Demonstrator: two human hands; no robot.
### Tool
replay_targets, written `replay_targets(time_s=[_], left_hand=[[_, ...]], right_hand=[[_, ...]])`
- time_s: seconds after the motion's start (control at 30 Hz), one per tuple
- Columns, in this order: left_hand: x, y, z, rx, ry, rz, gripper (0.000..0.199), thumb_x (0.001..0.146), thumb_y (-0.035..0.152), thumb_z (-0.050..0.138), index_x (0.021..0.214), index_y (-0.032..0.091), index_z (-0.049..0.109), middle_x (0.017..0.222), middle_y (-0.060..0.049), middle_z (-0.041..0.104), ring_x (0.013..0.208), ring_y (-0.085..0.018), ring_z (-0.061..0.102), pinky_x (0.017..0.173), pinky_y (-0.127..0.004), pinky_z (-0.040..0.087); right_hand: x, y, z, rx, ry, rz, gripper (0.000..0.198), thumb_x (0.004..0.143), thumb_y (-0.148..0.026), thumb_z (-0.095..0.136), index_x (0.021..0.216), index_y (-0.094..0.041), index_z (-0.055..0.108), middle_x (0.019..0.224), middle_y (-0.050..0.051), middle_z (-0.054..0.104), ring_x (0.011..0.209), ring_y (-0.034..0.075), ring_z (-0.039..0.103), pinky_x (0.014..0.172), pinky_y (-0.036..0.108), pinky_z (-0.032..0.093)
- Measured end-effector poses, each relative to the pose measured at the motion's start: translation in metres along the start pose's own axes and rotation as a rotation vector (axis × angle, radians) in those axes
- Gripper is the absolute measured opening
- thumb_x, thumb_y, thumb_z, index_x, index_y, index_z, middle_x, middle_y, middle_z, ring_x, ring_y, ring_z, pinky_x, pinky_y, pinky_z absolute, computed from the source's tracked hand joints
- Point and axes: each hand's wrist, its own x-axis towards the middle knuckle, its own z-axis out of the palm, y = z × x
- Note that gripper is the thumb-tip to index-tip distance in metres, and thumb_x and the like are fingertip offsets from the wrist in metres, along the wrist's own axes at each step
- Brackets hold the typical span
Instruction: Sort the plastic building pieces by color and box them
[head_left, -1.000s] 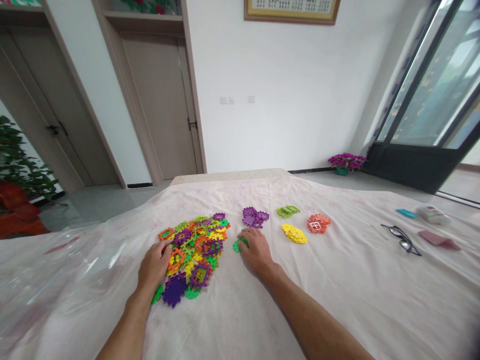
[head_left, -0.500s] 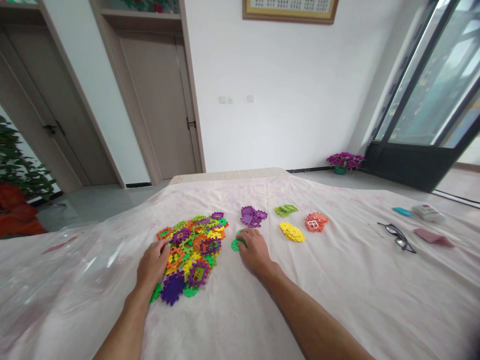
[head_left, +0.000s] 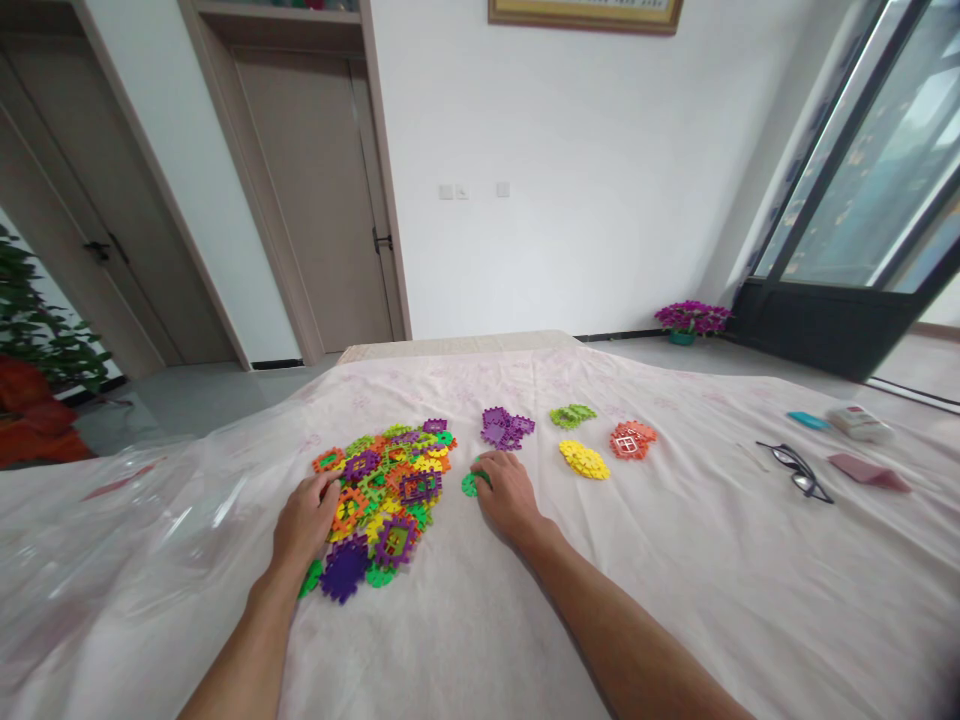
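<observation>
A heap of colourful plastic interlocking pieces (head_left: 390,480), some square and some round, lies on the cloth left of centre. At its left edge my left hand (head_left: 306,515) rests with fingers lightly bent against the pieces; nothing shows as held in it. Right of the heap, my right hand (head_left: 510,492) has its fingers curled down over green round pieces (head_left: 469,484), which it partly covers. Just beyond that hand lie purple square pieces (head_left: 504,428). Farther right are small groups of yellow pieces (head_left: 584,460), light green pieces (head_left: 572,415) and orange-red pieces (head_left: 631,440).
A floral cloth (head_left: 675,570) covers the surface. Clear plastic sheeting (head_left: 172,520) lies at the left. On the right are eyeglasses (head_left: 796,472), a pink cloth (head_left: 868,472), a blue item (head_left: 808,420) and a white packet (head_left: 859,424).
The view has tipped down slightly, so everything sits a little higher or lower in frame. Both hands stay in nearly the same places, and the piles look unchanged.
</observation>
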Motion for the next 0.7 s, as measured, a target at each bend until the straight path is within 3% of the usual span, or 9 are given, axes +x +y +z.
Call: replay_targets(time_s=[0.23,0.4,0.57,0.7], left_hand=[[0.0,0.001,0.0,0.007,-0.011,-0.008,0.046,0.091,0.044,0.038,0.119,0.022,0.068,0.129,-0.008,0.064,0.119,-0.025,0.06,0.102,-0.035,0.045],[0.0,-0.001,0.001,0.003,-0.004,-0.005,0.046,0.092,0.044,0.038,0.12,0.022,0.067,0.128,-0.008,0.065,0.12,-0.024,0.059,0.104,-0.035,0.044],[-0.001,0.0,0.0,-0.004,-0.004,0.007,0.046,0.092,0.044,0.038,0.12,0.022,0.067,0.129,-0.009,0.065,0.12,-0.025,0.059,0.104,-0.036,0.044],[-0.002,0.002,-0.002,0.018,-0.004,-0.007,0.048,0.092,0.046,0.037,0.12,0.023,0.068,0.128,-0.008,0.066,0.118,-0.025,0.061,0.102,-0.034,0.046]], right_hand=[[0.0,-0.002,-0.001,-0.021,-0.012,0.014,0.023,0.089,-0.018,0.057,0.106,-0.023,0.071,0.117,0.006,0.065,0.111,0.023,0.053,0.097,0.034,0.037],[-0.003,-0.003,0.001,-0.068,0.002,0.003,0.036,0.087,-0.035,0.065,0.121,-0.027,0.066,0.136,0.008,0.057,0.125,0.027,0.046,0.105,0.039,0.033],[-0.002,0.002,0.002,-0.023,-0.048,0.0,0.024,0.085,-0.027,0.063,0.108,-0.027,0.07,0.122,0.005,0.065,0.112,0.022,0.056,0.097,0.034,0.038],[-0.001,0.008,0.0,0.068,0.037,0.027,0.027,0.081,-0.016,0.059,0.105,-0.023,0.071,0.108,0.005,0.07,0.104,0.021,0.059,0.094,0.032,0.041]])
